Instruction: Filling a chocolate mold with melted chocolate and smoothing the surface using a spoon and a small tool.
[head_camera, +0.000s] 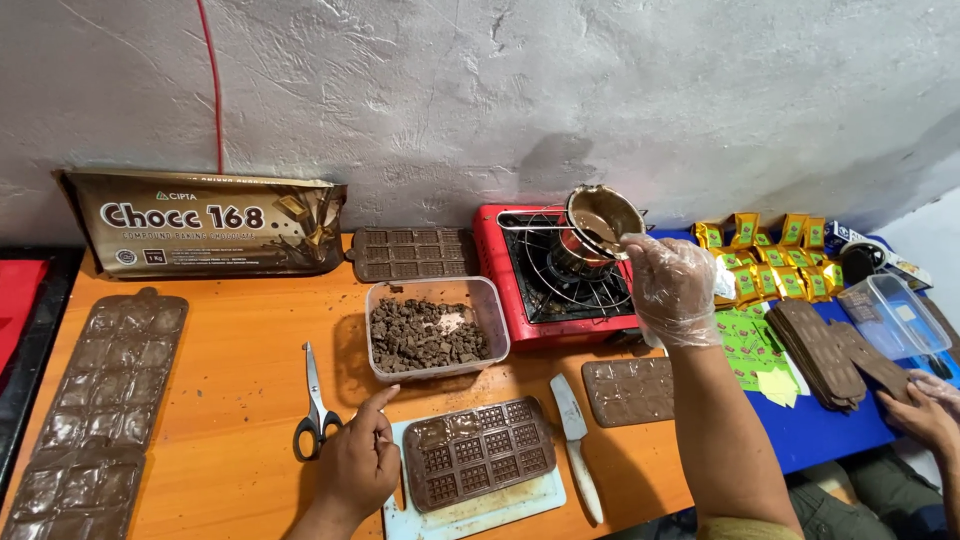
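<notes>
Chocolate-filled pot (603, 218), tilted at 1 o'clock over the stove (560, 268), gripped by gloved right hand (672, 290); bare left hand (362, 462) rests open beside the mould (478, 452); further tilt risks spilling.

Scissors (316, 408) and a knife (577, 445) lie on the orange table (240, 350).

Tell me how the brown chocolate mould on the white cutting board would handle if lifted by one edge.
The mould looks thin and wide, so it would probably sag. Its cells seem filled, likely making it heavy for its size and prone to spilling. The left hand steadies the cutting board, which may slide.
</notes>
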